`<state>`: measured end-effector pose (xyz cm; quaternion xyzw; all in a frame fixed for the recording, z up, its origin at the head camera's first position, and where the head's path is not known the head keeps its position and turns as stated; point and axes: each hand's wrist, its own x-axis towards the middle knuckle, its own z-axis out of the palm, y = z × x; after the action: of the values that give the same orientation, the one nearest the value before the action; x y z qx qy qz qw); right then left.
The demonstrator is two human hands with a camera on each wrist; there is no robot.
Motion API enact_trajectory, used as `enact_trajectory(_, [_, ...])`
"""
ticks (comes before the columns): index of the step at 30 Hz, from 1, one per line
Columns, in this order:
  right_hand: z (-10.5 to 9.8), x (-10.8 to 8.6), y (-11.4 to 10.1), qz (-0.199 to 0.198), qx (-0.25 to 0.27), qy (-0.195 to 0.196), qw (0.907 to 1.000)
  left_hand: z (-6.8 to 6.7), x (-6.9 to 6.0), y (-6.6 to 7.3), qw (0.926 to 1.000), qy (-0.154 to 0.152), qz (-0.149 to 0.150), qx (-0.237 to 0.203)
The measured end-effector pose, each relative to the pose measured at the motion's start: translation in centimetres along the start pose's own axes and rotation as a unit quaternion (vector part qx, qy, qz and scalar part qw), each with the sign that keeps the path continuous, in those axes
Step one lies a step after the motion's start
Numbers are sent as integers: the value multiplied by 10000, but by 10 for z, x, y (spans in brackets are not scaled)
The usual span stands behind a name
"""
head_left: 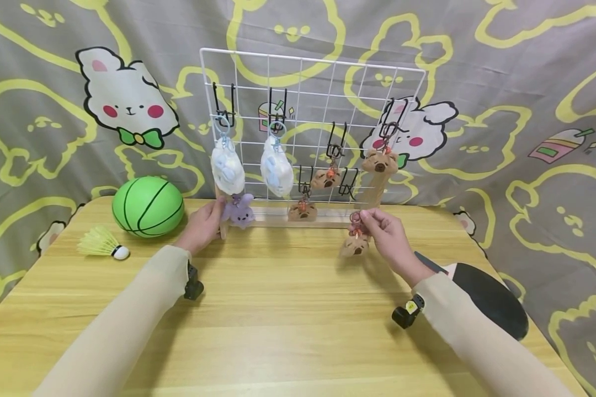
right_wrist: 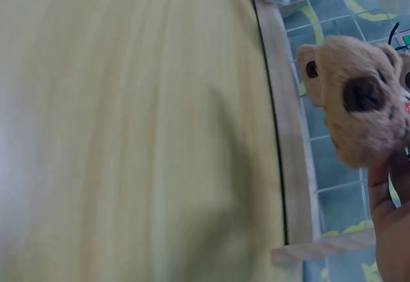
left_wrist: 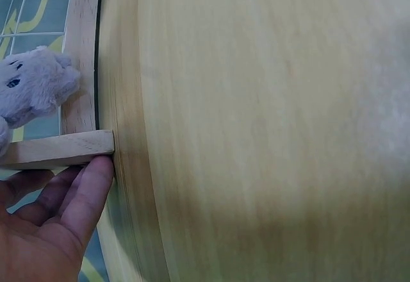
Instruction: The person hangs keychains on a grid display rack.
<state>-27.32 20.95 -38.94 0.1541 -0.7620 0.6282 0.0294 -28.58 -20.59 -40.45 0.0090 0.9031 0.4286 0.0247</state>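
Observation:
My right hand [head_left: 388,236] pinches the ring of a brown bear plush keychain [head_left: 356,246], low before the right end of a white wire grid rack [head_left: 313,59]. Closer up, the right wrist view shows that bear's dark muzzle [right_wrist: 364,94]; its ring is hidden there. At the rack's left end my left hand [head_left: 203,225] touches the wooden foot [left_wrist: 61,149], visible fingertips against its outer side. Right beside it hangs a purple bunny plush [head_left: 238,212]. An unoccupied black hook [head_left: 348,183] sits above the held bear.
Two white-and-blue plushes [head_left: 228,166] hang at the rack's left; brown bear keychains [head_left: 379,161] hang at its middle and right. A green ball [head_left: 148,207] and yellow shuttlecock [head_left: 101,242] lie left on the wooden table [head_left: 278,320]. A black paddle [head_left: 489,298] lies by the right forearm.

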Motion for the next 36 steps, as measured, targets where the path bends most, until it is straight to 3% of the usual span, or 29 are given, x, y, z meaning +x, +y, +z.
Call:
enact_trajectory(13, [10, 14, -8, -219, 446, 581, 9971, 2, 2, 2, 10000, 15, -8, 49])
enact_trajectory(21, [14, 20, -8, -250, 296, 843, 9957, 1, 0, 5, 10000, 27, -5, -2])
enact_trajectory(36, [18, 28, -3, 192, -107, 764, 9968, 0, 0, -1, 9998, 146, 9, 100])
